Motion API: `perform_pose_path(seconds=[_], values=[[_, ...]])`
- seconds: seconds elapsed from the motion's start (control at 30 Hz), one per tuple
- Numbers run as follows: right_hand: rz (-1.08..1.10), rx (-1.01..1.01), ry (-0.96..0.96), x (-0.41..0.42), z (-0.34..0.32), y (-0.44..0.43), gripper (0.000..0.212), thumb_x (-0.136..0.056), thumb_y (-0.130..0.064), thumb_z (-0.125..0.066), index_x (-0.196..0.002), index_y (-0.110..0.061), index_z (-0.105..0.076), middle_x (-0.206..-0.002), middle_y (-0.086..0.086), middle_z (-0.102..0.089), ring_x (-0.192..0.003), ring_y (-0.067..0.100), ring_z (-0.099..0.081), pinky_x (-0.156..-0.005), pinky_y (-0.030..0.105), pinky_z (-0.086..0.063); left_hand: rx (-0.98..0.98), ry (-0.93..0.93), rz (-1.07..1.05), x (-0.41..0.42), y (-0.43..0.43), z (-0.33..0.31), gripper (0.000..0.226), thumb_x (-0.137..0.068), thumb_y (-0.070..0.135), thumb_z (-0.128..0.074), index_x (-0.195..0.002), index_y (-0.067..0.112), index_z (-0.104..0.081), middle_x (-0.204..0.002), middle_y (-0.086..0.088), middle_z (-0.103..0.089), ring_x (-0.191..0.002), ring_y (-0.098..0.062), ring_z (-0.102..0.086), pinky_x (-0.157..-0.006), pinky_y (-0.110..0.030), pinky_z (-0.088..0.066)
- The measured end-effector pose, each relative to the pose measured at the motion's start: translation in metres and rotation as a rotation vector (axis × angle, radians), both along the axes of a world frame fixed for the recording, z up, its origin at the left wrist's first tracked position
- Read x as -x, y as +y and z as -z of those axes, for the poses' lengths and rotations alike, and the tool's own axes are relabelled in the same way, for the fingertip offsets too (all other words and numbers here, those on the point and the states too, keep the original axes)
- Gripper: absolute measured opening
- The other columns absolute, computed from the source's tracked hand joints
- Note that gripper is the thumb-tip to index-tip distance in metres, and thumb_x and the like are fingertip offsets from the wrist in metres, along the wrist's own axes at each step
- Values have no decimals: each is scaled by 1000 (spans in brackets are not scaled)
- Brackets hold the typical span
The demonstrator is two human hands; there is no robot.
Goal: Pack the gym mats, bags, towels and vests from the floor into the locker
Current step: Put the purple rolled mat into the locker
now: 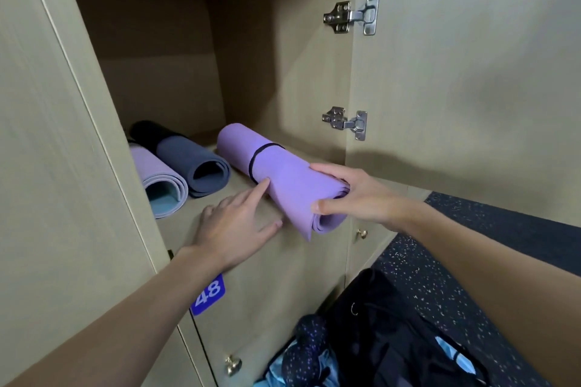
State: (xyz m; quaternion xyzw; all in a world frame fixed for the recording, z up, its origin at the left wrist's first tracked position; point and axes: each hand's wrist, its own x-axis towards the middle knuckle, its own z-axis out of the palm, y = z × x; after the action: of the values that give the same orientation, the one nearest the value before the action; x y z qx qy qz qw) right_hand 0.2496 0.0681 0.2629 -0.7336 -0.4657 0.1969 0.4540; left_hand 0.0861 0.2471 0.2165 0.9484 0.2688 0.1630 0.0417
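Purple foam rolled tight, the purple mat (283,173) lies slantwise on the locker shelf (220,199). Its far end points toward the right wall and its near end juts past the shelf's front edge. A black band (261,155) rings it about midway.

Your right hand (355,195) is wrapped round that near end, fingers over the top and thumb across the front. Your left hand (232,229) rests at the shelf's front edge with its fingers straight and spread, holding nothing; its forefinger touches the mat's left side.

At the shelf's left edge, a blue-grey mat (195,163) and a lilac mat (157,176) with a teal inner face lie side by side, rolled ends toward you. A black roll (147,132) sits behind them, near the back left corner.

The locker door (456,72) stands open on the right, hung on two metal hinges (352,14). Below the shelf a blue plate (209,294) reads 48. On the speckled floor (471,245) at the lower right lies a black bag (393,324).
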Motion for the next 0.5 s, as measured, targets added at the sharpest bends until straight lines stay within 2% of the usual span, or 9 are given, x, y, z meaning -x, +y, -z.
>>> perform_pose_path(seconds=[0.07,0.13,0.2,0.33,0.5], values=[[39,-62,-22,-4,5,17,65,-78,-25,-81,-136,-40,-55,-137,-23,-51,-126,-2,-46,-101,19,-39,-32,38,-45,0,0,1,78,-84,75,-41,-152,40,-26,-150,9,-45,-137,-18,-42,-108,-42,-35],[75,-98,-72,-8,11,34,60,-80,-27,-78,-134,-42,-56,-136,-23,-49,-126,-3,-43,-96,17,-35,-38,62,-73,-1,-1,2,77,-77,78,-35,-141,37,-45,-146,13,-48,-137,-14,-41,-108,-41,-34],[81,-117,-84,-11,15,50,57,-83,-26,-74,-134,-42,-55,-136,-17,-45,-123,-1,-43,-94,16,-31,-41,57,-84,-2,-1,2,73,-76,77,-34,-133,35,-54,-142,16,-50,-134,-13,-42,-106,-39,-34],[68,-101,-71,-20,16,82,52,-87,-23,-67,-135,-39,-51,-131,-4,-33,-112,6,-47,-94,19,-31,-64,39,-80,-5,1,4,57,-85,70,-49,-130,35,-56,-137,18,-52,-128,-13,-45,-104,-40,-35],[64,-146,-120,-28,21,121,56,-87,-30,-69,-138,-32,-46,-133,-8,-40,-122,6,-43,-98,20,-29,-42,33,-89,-6,2,5,59,-85,69,-50,-134,37,-53,-139,21,-50,-130,-9,-42,-105,-39,-32]])
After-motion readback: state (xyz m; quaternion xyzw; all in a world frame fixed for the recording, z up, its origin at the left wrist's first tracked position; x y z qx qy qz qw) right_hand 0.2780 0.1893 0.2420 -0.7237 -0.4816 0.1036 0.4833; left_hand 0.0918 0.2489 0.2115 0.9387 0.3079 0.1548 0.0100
